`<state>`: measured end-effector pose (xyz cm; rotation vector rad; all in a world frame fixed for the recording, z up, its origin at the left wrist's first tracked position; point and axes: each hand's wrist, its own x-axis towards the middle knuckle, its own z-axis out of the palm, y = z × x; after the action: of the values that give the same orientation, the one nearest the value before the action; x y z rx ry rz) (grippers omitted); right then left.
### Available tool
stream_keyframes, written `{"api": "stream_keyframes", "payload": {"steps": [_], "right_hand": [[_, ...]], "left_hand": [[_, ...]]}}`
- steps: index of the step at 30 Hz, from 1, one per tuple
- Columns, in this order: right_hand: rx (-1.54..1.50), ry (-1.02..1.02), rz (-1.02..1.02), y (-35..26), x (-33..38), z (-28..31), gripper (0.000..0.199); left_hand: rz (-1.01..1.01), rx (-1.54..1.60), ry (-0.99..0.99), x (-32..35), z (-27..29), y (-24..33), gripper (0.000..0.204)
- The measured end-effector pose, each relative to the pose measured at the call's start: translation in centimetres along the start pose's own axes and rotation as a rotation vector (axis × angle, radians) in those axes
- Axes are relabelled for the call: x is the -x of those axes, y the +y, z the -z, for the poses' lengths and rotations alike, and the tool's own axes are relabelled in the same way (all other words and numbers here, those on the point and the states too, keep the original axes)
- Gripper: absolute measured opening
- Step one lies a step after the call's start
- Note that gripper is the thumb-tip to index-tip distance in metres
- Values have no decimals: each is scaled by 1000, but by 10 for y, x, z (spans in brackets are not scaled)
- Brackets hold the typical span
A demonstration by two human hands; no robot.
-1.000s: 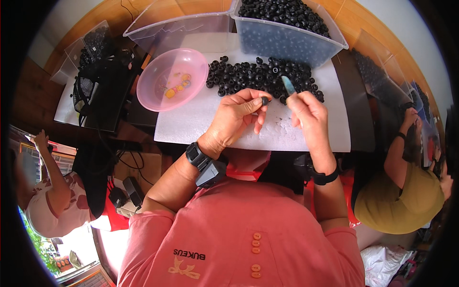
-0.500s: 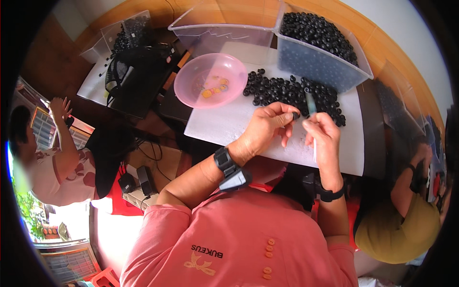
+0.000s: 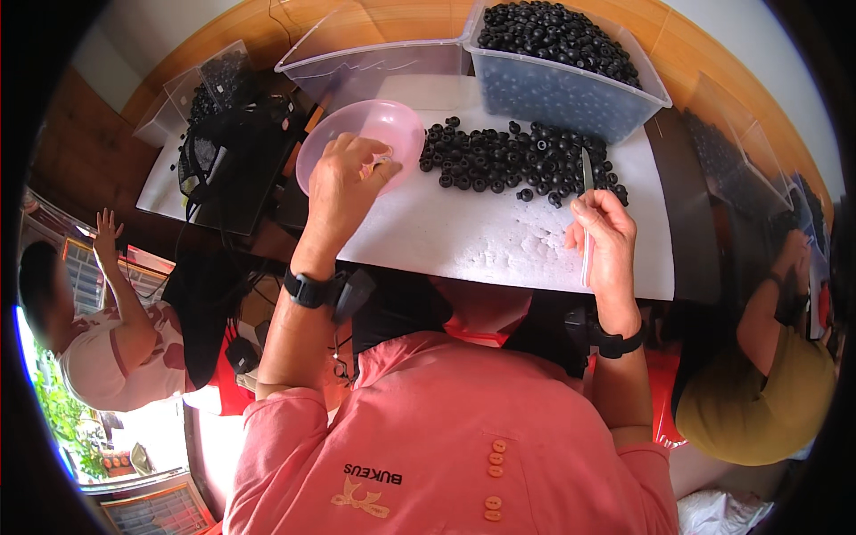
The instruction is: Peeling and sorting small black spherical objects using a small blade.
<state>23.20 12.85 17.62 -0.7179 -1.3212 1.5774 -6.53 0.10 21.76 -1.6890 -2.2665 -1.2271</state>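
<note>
Pink bowl (image 3: 406,134), one, beneath left hand (image 3: 342,176), its hold unclear; one knife (image 3: 587,169) in right hand (image 3: 610,230).

A slim, pale-handled knife (image 3: 587,168) juts from the right hand (image 3: 608,230) as round black pieces (image 3: 513,158) lie heaped beside a pink plastic bowl (image 3: 394,123).

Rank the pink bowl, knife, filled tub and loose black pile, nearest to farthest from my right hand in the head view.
1. Knife, in the right hand.
2. Loose black pile, ahead-left on the white sheet.
3. Filled tub, behind the pile.
4. Pink bowl, off to the left.
</note>
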Motion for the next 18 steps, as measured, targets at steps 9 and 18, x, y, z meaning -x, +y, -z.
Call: {"api": "stream_keyframes", "payload": {"steps": [9, 18], "right_hand": [[436, -83, -39, -12, -4, -13, 20], [1289, -293, 134, -16, -29, -45, 26]], "left_hand": [[-170, -34, -123, 12, 17, -15, 11], [-238, -1, 39, 25, 13, -3, 12]]}}
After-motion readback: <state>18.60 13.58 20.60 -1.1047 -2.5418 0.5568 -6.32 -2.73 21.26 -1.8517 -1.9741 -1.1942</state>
